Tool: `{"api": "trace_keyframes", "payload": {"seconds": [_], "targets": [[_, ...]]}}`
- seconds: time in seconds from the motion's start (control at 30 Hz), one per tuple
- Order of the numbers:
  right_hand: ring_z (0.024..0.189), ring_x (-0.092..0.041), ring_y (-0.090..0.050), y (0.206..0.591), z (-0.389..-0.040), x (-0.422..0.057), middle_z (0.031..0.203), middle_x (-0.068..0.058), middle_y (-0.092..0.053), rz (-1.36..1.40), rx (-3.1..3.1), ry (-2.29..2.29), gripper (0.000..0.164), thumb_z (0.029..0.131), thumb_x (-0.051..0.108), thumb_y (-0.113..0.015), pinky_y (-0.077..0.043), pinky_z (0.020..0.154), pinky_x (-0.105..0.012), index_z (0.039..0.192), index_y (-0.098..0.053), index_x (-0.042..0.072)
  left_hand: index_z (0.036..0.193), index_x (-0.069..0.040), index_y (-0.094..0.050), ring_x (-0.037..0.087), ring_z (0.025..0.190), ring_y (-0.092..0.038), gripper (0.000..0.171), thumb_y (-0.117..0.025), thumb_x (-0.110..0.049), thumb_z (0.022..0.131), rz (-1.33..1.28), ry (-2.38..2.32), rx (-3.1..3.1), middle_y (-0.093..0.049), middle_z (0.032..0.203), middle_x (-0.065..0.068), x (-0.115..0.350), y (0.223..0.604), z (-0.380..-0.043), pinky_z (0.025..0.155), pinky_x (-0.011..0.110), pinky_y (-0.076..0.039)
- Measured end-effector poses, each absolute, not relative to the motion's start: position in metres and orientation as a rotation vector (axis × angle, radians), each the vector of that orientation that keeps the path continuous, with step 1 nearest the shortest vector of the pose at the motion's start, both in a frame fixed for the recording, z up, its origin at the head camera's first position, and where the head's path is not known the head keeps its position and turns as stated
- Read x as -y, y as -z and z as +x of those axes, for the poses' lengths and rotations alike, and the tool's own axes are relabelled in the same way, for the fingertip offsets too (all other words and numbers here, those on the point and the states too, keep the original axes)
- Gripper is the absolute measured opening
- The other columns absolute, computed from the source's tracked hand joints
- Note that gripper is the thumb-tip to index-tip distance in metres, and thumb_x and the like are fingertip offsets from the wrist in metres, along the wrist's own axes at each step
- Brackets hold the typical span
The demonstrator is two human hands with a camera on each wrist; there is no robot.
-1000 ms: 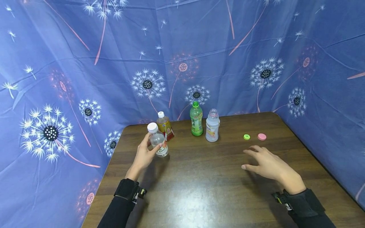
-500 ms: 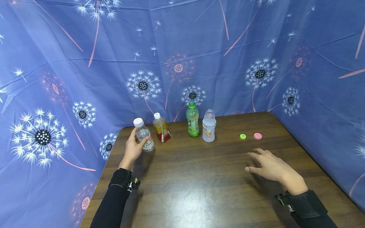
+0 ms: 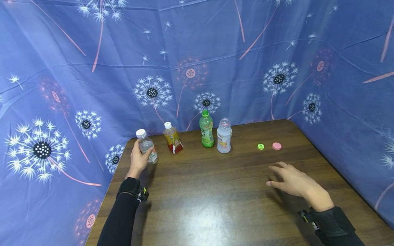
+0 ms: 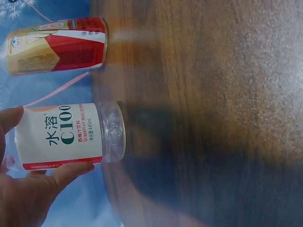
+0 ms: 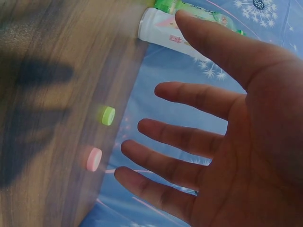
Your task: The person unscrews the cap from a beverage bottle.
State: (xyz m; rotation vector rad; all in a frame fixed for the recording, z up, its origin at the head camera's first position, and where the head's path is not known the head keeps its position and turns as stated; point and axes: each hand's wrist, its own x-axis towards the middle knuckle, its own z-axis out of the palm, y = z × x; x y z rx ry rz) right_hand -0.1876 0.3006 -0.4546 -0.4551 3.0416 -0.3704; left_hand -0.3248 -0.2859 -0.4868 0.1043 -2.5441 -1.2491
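At the table's left side, my left hand grips a clear bottle with a white cap and a white label marked C100. Fingers and thumb wrap its sides; it is near upright, and whether its base touches the table I cannot tell. To its right stands a capped bottle with a yellow and red label. Over the right part of the table hovers my right hand, fingers spread and holding nothing. Beyond that hand lie a green bottle cap and a pink bottle cap.
A green bottle and a whitish bottle, both uncapped, stand side by side at the back middle of the wooden table. Blue dandelion-print cloth hangs right behind the table and along its sides.
My left hand has carried the clear bottle leftward, from in front of the yellow-and-red bottle to a spot left of it. The view has shifted slightly; my right hand stays about where it was.
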Motion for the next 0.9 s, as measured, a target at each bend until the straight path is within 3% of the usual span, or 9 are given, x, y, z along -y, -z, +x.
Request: {"api": "trace_keyframes", "payload": {"seconds": [0.43,0.7,0.9], "targets": [[0.13,-0.055,-0.048,0.4583,-0.187,-0.2999,0.147,-0.028,-0.049,-0.436,-3.013,0.389,0.082,0.087,0.069,-0.064,-0.047,0.089,-0.074,0.141,-0.057,0.008,0.16,-0.015,-0.021,0.046,0.136,-0.046,0.079,-0.067,-0.022,0.097,0.153,1.321,2.509,-0.041,0.153,0.025,0.2909,0.4924,-0.3245,0.112,0.062,-0.04],[0.13,-0.053,-0.05,0.4593,-0.186,-0.2983,0.145,-0.025,-0.051,-0.445,-3.013,0.406,0.081,0.086,0.07,-0.064,-0.048,0.09,-0.073,0.14,-0.059,0.01,0.164,-0.024,-0.011,0.048,0.138,-0.045,0.085,-0.066,-0.026,0.098,0.156,1.284,2.543,-0.044,0.152,0.027,0.2906,0.4921,-0.3243,0.113,0.064,-0.04],[0.131,-0.053,-0.049,0.4592,-0.187,-0.2969,0.146,-0.025,-0.05,-0.445,-3.001,0.411,0.083,0.086,0.072,-0.062,-0.047,0.091,-0.073,0.141,-0.058,0.01,0.164,-0.021,-0.001,0.048,0.14,-0.042,0.095,-0.067,-0.028,0.097,0.16,1.27,2.545,-0.037,0.157,0.029,0.2915,0.4917,-0.3226,0.115,0.062,-0.039]]}}
